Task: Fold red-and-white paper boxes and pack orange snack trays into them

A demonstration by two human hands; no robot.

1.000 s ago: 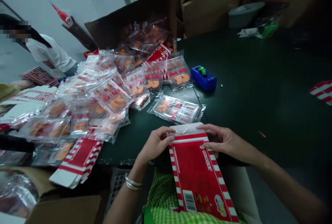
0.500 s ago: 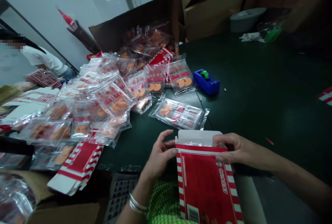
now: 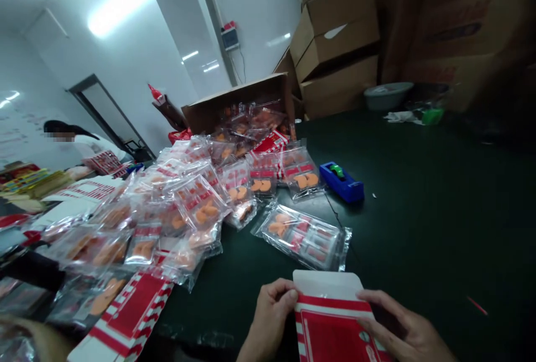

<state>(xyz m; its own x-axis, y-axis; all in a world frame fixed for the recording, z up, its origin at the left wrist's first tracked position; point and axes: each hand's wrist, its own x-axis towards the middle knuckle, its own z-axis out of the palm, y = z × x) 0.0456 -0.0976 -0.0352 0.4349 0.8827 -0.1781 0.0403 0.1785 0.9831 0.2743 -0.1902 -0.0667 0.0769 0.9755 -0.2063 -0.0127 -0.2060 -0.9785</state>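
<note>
My left hand [image 3: 272, 309] and my right hand [image 3: 397, 323] hold a red-and-white striped cardboard box [image 3: 335, 331] at its two sides, low in the view. Its white top flap [image 3: 326, 286] stands open, and the lower part of the box runs out of the frame. Just beyond the box lies a clear plastic pack [image 3: 301, 237] of orange pieces and red cards, apart from both hands. Many similar packs [image 3: 201, 208] are heaped to the left. A flat striped carton [image 3: 134, 312] lies at the lower left.
The dark green table [image 3: 422, 228] holds a blue tape dispenser [image 3: 341, 182] and a tilted cardboard carton [image 3: 237, 102] full of packs. Stacked cardboard boxes [image 3: 335, 43] stand behind it. At the far left, a person [image 3: 79, 149] in a white shirt stands by more cartons.
The view has tilted upward, so the box and both hands sit lower in the frame and more of the room shows. The hands still hold the box, with its flap open.
</note>
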